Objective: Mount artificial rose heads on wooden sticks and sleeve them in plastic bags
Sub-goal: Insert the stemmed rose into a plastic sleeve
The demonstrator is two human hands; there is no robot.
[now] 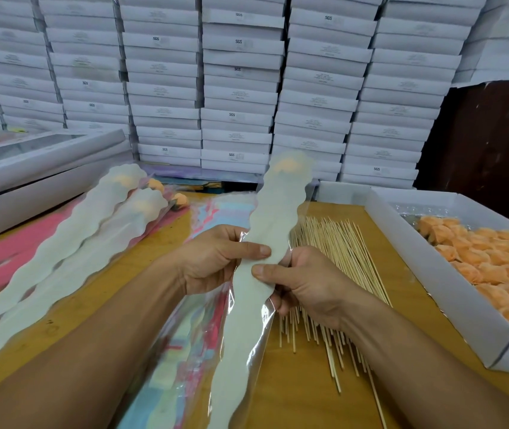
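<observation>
"SGS" is printed on several of the stacked white boxes (241, 88) at the far wall. Over the table's middle, the left hand (216, 258) and right hand (302, 286) pinch a sleeved rose (265, 243) between thumbs and curled fingers. Its long axis runs near to far, the orange head (287, 165) pointing away.

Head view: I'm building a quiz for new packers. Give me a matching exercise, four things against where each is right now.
Things:
1. sleeved rose
2. wooden sticks
3. loose rose heads
4. finished sleeved roses

Places:
A. in the white tray on the right
B. lying on the table at the left
C. held in both hands
D. piled on the table under the right hand

Pairs: 1-C, 2-D, 3-A, 4-B
</observation>
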